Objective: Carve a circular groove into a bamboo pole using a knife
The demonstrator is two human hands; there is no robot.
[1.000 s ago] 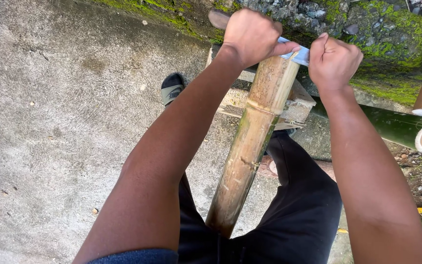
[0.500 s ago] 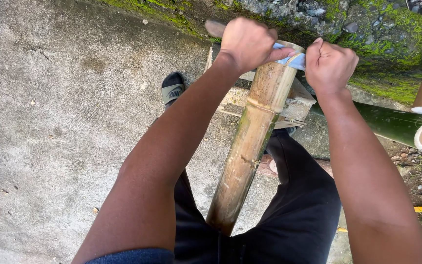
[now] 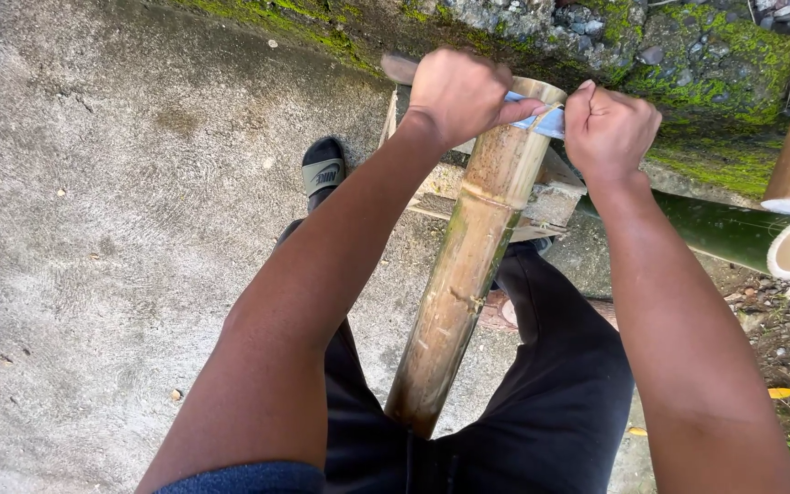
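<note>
A: How is the pole being held?

B: It is being propped at a slant between the legs, its lower end near the lap and its cut top pointing away, toward the mossy wall. A blade is being laid across that top end.

A: And the hands?

B: The left hand is being clenched around what looks like the handle, just left of the pole's top. The right hand is being closed in a fist on the far tip of the blade, just right of the top. Both are being kept tight against the rim.

A: What is being risked?

B: Judging from the grip, the right palm is being pressed on bare steel. If the blade is being twisted or is jumping loose from the fibre, the fingers could be cut.

A: Anything else?

B: The pole is being steadied only by the legs. If it is rolling under uneven pressure, the blade could be thrown sideways off the rim. The sandalled foot, lying just left of the pole's upper half, is being left exposed beneath. A sudden split running down the pole could also be driving both fists downward along it.

A: And the other bamboo?

B: It is being left lying to the right of the pole, well apart.
</note>
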